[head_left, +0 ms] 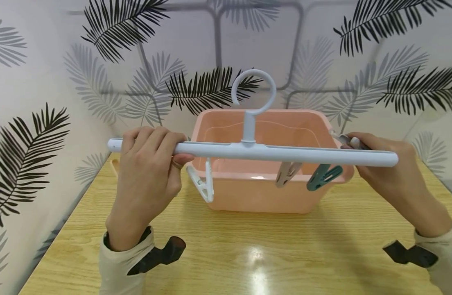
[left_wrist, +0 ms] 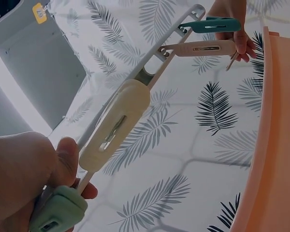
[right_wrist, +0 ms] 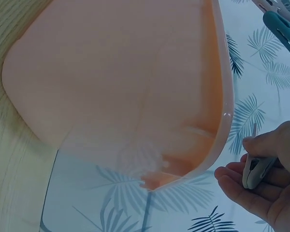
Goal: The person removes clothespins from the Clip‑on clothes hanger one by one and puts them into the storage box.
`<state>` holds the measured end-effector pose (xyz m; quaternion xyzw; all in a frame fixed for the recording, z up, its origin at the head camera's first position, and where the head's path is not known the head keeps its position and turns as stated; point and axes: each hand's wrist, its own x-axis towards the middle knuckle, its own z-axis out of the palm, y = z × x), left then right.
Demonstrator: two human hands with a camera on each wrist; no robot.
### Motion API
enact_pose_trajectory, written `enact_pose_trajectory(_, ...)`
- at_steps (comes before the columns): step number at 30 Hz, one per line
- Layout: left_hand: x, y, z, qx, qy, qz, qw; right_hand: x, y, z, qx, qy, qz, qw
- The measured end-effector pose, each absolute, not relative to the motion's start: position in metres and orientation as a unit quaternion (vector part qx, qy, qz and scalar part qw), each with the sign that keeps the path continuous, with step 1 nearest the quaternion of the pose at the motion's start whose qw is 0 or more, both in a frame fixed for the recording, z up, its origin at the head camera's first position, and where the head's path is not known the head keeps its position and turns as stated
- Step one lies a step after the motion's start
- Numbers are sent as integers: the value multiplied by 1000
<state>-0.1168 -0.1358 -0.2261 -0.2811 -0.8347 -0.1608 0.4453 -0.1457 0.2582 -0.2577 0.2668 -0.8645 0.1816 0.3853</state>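
1. Hanger [head_left: 218, 150] with the hook ring, my main concern, is held above the front rim of the peach tub [head_left: 263, 194], its bar reaching past that tub on both sides
2. My left hand [head_left: 148, 164] is curled round the bar, left of the tub; I judge that a firm, level hold there would steady everything clipped below
3. My right hand [right_wrist: 275, 191] pinches a grey clothespin [right_wrist: 256, 171] between thumb and fingers, just off the tub's right rim; I cannot tell whether this hand touches the bar
4. If this pin is to be clipped on, I should squeeze its handles near their ends, seat its mouth squarely, then ease off so the bar doesn't twist
5. White clothespin [head_left: 209, 180] hangs by the tub's front left corner, beige clothespin [head_left: 283, 176] and teal clothespin [head_left: 318, 178] by its front right; a green clothespin [left_wrist: 60, 208] sits at my left fingers
6. Room shows below mid-bar, over the tub's middle, between the white and beige pins
7. Tub's rim lies close under the pins, so dipping the bar could knock them; lifting looks safer
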Motion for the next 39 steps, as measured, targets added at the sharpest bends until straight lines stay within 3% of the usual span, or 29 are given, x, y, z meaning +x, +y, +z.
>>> enact_pose_trajectory(8, -115, -134, -226, -286, -836, -153, 444, -158, 261, -253, 300, -857, 139, 395)
enact_pose_trajectory(16, -113, -134, -227, -285, -837, -162, 438, -173, 255, -244, 323, -865, 106, 369)
enact_pose_trajectory(39, -109, -136, -225, -287, -836, -157, 441, -211, 233, -253, 345, -912, 103, 196)
